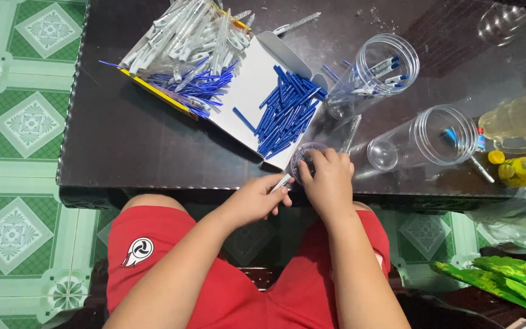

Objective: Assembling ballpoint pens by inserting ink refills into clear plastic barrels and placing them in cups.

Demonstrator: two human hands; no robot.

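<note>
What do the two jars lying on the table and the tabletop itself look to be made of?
Both jars: clear plastic, probably; see-through walls with ribbed screw necks. Tabletop: dark and glossy, perhaps glass or lacquer; it mirrors the jars and has a beaded metal-looking edge.

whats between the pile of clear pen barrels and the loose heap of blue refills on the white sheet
In the head view, between the pile of clear plastic pen barrels and the heap of blue refills lies bare white sheet, with one stray blue refill at its near edge.

- your left hand (257,200) and right hand (329,180) sit side by side at the table's (129,146) near edge.
- the open box (248,91) lies beyond them, refills (287,109) on its flap.
- two jars (424,139) lie on their sides to the right.
</note>
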